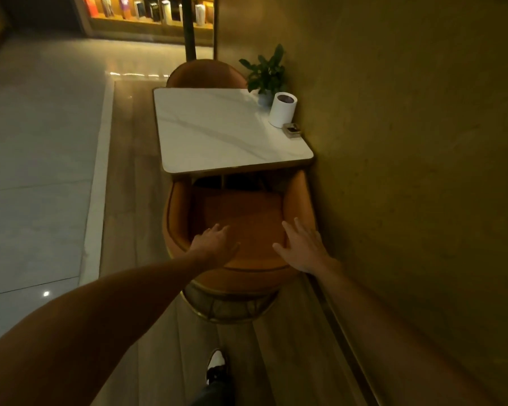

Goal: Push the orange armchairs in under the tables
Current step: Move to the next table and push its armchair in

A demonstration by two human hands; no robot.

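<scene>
Both hands rest flat, fingers spread, on the curved top of the near orange armchair's (241,227) backrest: the left hand (214,243) toward the left part of the back, the right hand (301,247) toward the right part, neither one closed around anything. That armchair stands at the near edge of the square white marble worktop (217,130), its arm fronts reaching up to that edge and its seat mostly still out in the open, with the right arm close against the wall (408,142). Below the upholstered back a darker round base with a gold rim shows. A second orange armchair (206,74) sits at the far side of the worktop, only its rounded back visible above the far edge. On the worktop's right side, near the wall, stand a potted green plant (266,71), a white cylindrical container (282,109) just in front of it, and a small dark tray-like object (291,130) nearest the viewer. The furniture stands on a strip of wood flooring (129,171), with glossy pale tiles (35,142) to the left. A lit shelf of bottles (153,10) glows in the far background. One black-and-white shoe (216,366) shows at the bottom.
</scene>
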